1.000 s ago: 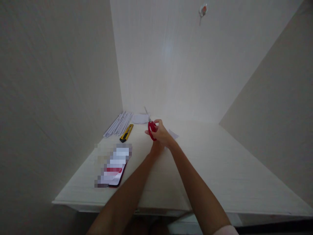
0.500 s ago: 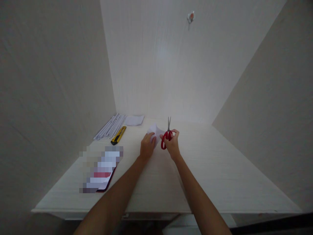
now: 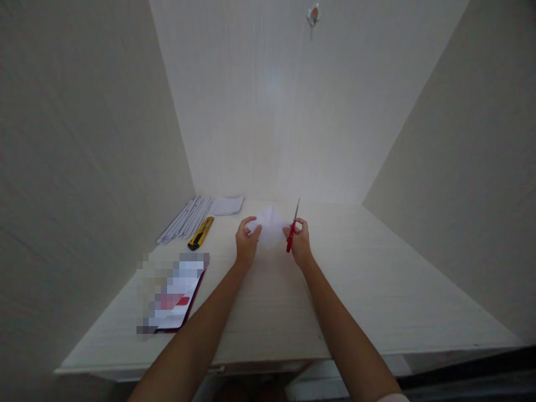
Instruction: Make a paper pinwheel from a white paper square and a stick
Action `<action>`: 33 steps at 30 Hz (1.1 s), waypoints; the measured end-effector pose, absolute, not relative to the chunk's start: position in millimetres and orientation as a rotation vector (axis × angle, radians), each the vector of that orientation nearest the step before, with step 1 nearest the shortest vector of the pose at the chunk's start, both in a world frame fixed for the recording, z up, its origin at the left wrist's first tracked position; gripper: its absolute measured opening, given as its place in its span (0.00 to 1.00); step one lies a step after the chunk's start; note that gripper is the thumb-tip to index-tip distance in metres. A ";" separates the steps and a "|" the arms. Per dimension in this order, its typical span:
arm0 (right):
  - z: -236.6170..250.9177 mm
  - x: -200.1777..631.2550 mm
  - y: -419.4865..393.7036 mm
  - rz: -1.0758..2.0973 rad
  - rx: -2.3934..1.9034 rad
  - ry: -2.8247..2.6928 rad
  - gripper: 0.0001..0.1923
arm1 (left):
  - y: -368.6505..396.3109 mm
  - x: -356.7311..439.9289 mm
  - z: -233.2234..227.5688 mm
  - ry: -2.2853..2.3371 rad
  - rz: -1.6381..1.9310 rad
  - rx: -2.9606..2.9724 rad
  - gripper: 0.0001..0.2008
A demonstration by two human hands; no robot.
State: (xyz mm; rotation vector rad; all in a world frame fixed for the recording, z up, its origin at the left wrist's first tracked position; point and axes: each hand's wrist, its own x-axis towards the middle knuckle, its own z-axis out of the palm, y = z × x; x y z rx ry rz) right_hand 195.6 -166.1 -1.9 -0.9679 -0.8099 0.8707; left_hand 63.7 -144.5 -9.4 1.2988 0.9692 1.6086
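Observation:
A creased white sheet of paper (image 3: 271, 226) is spread between my two hands, just above the table. My left hand (image 3: 247, 240) pinches its left edge between thumb and fingers. On the other side, my right hand (image 3: 300, 241) carries a pair of red-handled scissors (image 3: 291, 235), seen edge-on with the blades pointing up and away from me. The fingertips of that hand also meet the paper's right corner; how firmly they grip it is hidden behind the scissors.
A yellow and black box cutter (image 3: 201, 233) lies left of my hands. Behind it are folded paper strips (image 3: 186, 219) and a small paper stack (image 3: 227, 206). A partly blurred phone (image 3: 186, 296) lies nearer. Walls (image 3: 268, 123) enclose the white table (image 3: 377, 290); a hook (image 3: 313, 14) hangs high on the back one.
The paper has opened out wider and flatter as my hands moved apart. The scissors have turned edge-on and shifted slightly right. The whole view has tilted a little.

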 end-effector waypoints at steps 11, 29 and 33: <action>-5.9 206.2 -162.9 1.056 -0.914 -0.695 0.25 | -135.7 53.3 -9.6 0.756 1.316 1.056 0.16; -9.0 211.0 -161.9 1.102 -0.962 -0.766 0.27 | -135.0 44.9 -9.5 0.881 1.116 1.460 0.24; -7.3 210.0 -163.1 1.095 -0.958 -0.785 0.28 | -136.1 43.1 -6.1 0.953 1.144 1.562 0.23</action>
